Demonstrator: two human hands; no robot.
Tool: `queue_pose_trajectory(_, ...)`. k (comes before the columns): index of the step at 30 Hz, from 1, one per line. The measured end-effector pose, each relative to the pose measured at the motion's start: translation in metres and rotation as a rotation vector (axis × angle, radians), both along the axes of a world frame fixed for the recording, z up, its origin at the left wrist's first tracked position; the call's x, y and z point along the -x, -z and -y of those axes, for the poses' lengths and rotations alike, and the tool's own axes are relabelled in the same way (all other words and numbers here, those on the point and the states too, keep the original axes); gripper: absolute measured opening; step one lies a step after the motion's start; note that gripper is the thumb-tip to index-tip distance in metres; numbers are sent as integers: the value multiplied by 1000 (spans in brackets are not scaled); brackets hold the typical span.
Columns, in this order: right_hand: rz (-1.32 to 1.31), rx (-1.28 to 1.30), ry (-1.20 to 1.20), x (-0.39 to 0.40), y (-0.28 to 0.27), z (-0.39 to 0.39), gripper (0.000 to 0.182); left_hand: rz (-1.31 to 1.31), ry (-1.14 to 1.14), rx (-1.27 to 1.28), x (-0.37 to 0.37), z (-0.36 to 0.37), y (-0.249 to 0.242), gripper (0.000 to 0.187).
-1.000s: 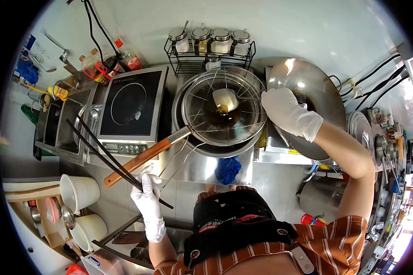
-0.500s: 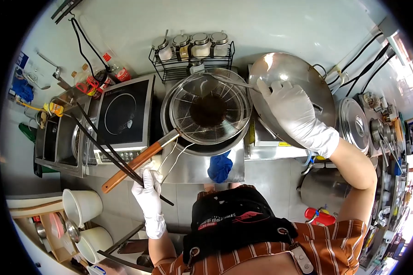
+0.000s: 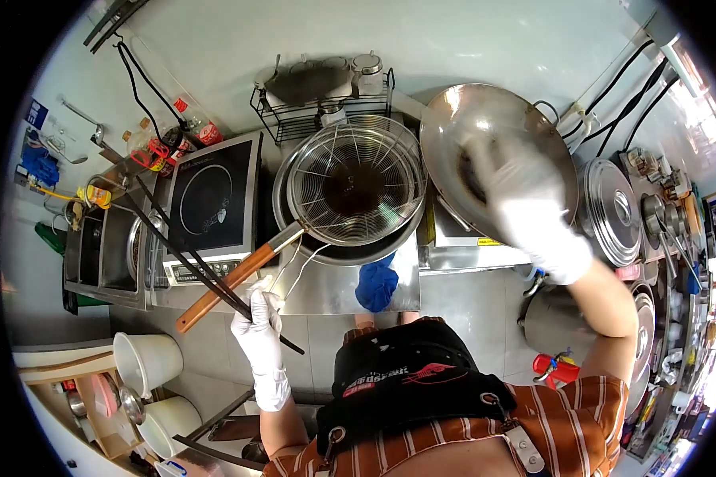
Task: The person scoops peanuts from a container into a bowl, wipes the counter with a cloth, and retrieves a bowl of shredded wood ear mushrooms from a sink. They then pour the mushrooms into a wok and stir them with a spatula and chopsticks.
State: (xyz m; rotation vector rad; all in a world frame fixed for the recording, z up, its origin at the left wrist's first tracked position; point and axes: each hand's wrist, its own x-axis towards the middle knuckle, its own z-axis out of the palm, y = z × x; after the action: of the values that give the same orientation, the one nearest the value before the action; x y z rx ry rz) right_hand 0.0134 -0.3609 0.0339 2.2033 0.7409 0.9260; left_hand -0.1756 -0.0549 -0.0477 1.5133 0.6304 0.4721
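Note:
My gloved left hand (image 3: pixel 260 330) is closed around a pair of long dark sticks (image 3: pixel 187 262), which cross the wooden handle (image 3: pixel 231 286) of a round wire strainer (image 3: pixel 354 187). The strainer rests over a metal pot (image 3: pixel 282 219), with dark liquid visible through its mesh. Thin wire handles reach toward my left fingers. My gloved right hand (image 3: pixel 529 203) is smeared by motion over the large metal wok (image 3: pixel 445 143); its fingers and anything in them are unclear. A blurred dark shape (image 3: pixel 310 83) covers part of the jars.
An induction cooktop (image 3: pixel 211 199) stands left of the pot, with bottles (image 3: pixel 163 147) behind it. A wire rack (image 3: pixel 282 123) holds jars at the back. A lidded pot (image 3: pixel 612 211) is to the right. A blue cloth (image 3: pixel 376 286) hangs at the counter edge.
My right hand has moved down over the wok and blurred. The ladle that was over the strainer is gone from there, and a dark shape now covers some jars. My left hand keeps its grip.

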Motion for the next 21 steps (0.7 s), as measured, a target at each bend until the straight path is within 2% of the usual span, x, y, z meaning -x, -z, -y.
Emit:
queue_pose_trajectory(3, -319, -46, -234, -4, 83, -3, 49, 3, 0, -22, 3, 1, 0, 26)
queue_pose_trajectory(7, -350, -107, -214, -4, 83, -9, 48, -24, -19, -29, 6, 0, 2, 26)
queue_pose_trajectory(9, -546, -86, -110, -11, 84, -8, 49, -31, -1, -37, 5, 1, 2, 26)
queue_pose_trajectory(10, -767, -174, -72, -17, 82, -4, 42, -40, -9, -34, 3, 4, 2, 26)
queue_pose_trajectory(11, -878, -300, 11, -27, 92, 1, 37, -49, -14, -27, 2, 7, 4, 26)
queue_pose_trajectory(13, -1021, -602, -338, -60, 110, 38, 34, -65, -17, -25, -1, 11, 4, 27)
queue_pose_trajectory(14, -1169, -681, -387, -80, 110, 57, 37, -62, -5, -35, -3, 12, 4, 27)
queue_pose_trajectory(15, -1659, -909, 279, -62, 29, 50, 36, -58, 7, -46, -4, 11, 6, 27)
queue_pose_trajectory(16, -1781, -994, 366, -70, 14, 72, 38, -58, 11, -55, -5, 9, 9, 28)
queue_pose_trajectory(18, -1757, -1035, 371, -80, 5, 120, 38, -56, 11, -46, -7, 7, 14, 28)
queue_pose_trajectory(19, -1686, -974, 448, -80, -1, 141, 41, -53, 13, -43, -9, 7, 17, 28)
queue_pose_trajectory(20, -1666, -933, 548, -84, 0, 165, 33, -60, 18, -37, -12, 9, 16, 28)
queue_pose_trajectory(21, -1658, -939, 557, -85, 3, 182, 33, -58, 28, -33, -15, 10, 17, 28)
